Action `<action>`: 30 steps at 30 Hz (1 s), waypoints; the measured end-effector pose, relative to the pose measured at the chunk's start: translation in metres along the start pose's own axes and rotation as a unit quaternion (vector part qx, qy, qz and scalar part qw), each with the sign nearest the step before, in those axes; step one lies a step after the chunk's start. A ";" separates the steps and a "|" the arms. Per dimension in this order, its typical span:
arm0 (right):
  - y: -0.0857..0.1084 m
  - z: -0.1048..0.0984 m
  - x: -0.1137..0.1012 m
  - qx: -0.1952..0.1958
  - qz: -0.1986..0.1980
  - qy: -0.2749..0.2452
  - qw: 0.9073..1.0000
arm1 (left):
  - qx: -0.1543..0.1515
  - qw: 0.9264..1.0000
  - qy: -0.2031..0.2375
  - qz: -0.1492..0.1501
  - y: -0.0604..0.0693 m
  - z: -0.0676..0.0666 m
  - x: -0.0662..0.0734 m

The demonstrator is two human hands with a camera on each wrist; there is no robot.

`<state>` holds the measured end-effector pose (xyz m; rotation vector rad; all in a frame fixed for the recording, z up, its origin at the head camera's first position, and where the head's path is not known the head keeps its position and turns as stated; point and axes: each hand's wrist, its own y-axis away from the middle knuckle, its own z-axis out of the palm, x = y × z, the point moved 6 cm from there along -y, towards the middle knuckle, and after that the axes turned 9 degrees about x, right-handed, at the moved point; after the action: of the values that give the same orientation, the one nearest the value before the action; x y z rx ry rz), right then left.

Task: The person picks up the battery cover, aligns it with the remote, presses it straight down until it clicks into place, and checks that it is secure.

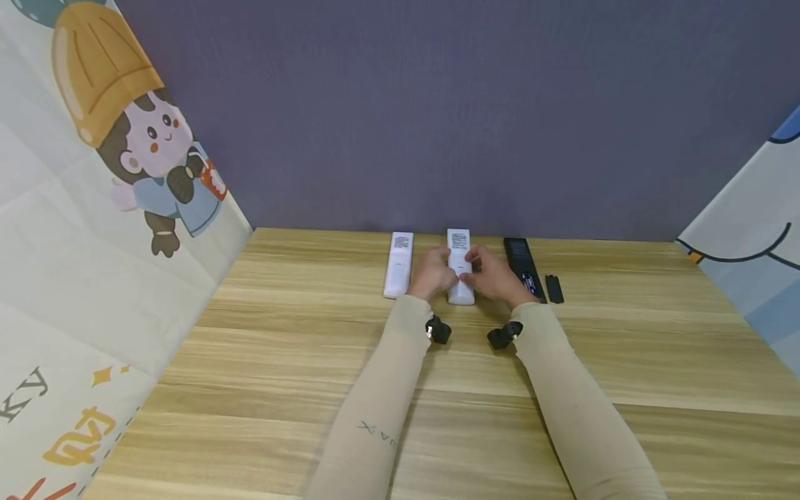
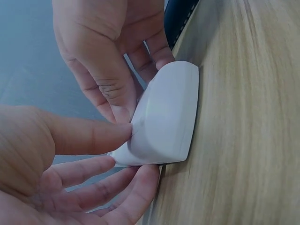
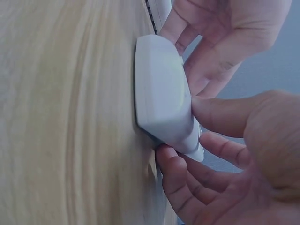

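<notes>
A white remote control [image 1: 460, 293] lies back side up in the middle of the row, its printed label at the far end. My left hand [image 1: 432, 273] grips its left side, thumb on the back and fingers along the edge. From the right, my right hand [image 1: 494, 276] holds it the same way, the two thumbs close together on the back. Both wrist views show the rounded near end of the remote [image 2: 166, 108] on the tabletop. Another white remote [image 1: 398, 267] lies beside my left hand, also back up.
Right of my hands lies a black remote [image 1: 519, 257] with its battery compartment uncovered and a battery showing. Its small black battery cover [image 1: 554, 289] sits beside it. A grey-blue panel [image 1: 462, 125] rises behind the wooden table [image 1: 281, 347].
</notes>
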<state>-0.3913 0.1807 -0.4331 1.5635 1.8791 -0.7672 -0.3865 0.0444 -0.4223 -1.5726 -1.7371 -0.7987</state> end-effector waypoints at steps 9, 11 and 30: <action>-0.001 0.001 0.002 0.009 0.006 0.002 1.000 | 0.005 1.000 -0.016 -0.004 0.001 0.002 0.000; -0.001 0.001 0.003 0.012 0.006 0.003 1.000 | 0.005 1.000 -0.014 -0.003 0.001 0.002 0.000; -0.001 0.002 0.005 0.028 0.003 0.006 1.000 | 0.018 0.997 -0.063 0.040 0.002 0.000 0.001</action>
<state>-0.3928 0.1821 -0.4379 1.6106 1.8765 -0.8154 -0.3846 0.0449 -0.4218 -1.6887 -1.7547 -0.6372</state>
